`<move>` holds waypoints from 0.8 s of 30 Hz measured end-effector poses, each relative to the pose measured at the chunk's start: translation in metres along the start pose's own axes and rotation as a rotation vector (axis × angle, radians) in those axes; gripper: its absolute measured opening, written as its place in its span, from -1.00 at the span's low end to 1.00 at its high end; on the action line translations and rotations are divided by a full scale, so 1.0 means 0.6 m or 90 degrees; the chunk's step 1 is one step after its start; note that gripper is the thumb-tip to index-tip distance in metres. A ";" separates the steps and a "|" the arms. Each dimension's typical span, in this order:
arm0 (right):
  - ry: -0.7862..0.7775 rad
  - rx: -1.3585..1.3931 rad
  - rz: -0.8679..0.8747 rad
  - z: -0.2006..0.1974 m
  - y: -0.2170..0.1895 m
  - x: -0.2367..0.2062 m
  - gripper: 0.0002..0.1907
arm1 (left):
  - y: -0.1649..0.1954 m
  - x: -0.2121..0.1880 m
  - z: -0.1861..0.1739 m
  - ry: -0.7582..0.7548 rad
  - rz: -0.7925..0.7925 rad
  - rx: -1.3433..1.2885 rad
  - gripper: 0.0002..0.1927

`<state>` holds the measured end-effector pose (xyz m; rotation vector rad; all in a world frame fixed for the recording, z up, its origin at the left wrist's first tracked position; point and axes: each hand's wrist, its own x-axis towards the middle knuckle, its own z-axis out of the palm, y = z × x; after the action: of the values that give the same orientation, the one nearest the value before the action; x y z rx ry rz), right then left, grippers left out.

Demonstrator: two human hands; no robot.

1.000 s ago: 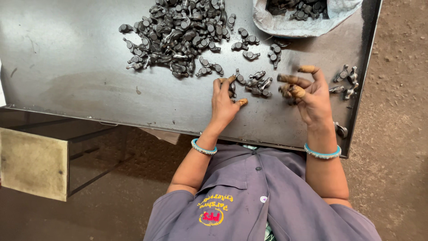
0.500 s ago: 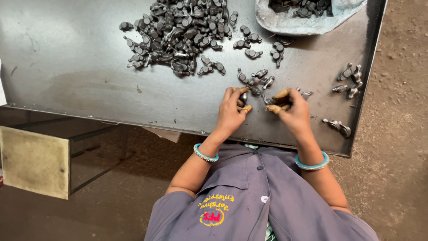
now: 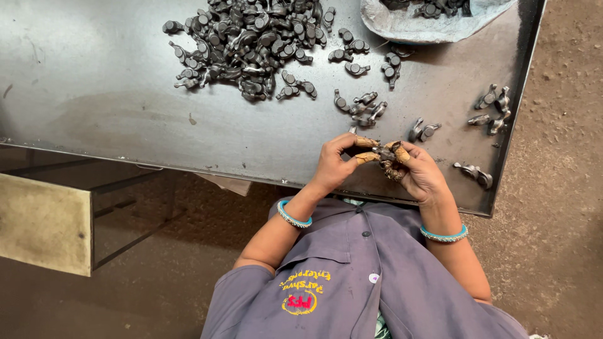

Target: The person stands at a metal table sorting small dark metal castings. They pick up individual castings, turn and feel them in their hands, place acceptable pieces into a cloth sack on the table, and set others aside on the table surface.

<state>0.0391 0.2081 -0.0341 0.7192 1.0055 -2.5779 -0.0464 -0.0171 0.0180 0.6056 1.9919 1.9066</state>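
A dark metal desk (image 3: 125,119) carries a big heap of small dark metal parts (image 3: 251,44) at its far side — looser parts (image 3: 361,103) trail toward the near edge, a few more (image 3: 493,107) near the right rim, and a pale sack (image 3: 414,28) sits at the far right.

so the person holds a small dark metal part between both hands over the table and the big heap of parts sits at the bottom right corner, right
Not quite. The head view shows the big heap of parts at the top of the table, left of centre, not at the bottom right corner. The rest holds: the left hand and right hand hold a small dark metal part between them over the table.
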 end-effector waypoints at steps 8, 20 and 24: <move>-0.049 -0.237 -0.035 0.031 -0.052 0.009 -0.77 | 0.006 -0.003 -0.013 -0.003 -0.028 0.097 -0.62; 0.115 -0.952 -0.560 0.185 -0.103 0.043 -0.45 | 0.000 0.048 -0.045 0.076 -0.049 0.321 0.18; 0.177 -1.006 -0.540 0.164 -0.072 0.042 -0.60 | -0.011 0.056 -0.042 0.046 -0.039 0.295 0.15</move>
<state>-0.0346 0.1691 0.0385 0.1231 3.1717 -1.1275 -0.0887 -0.0218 0.0150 0.5842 2.4892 1.4505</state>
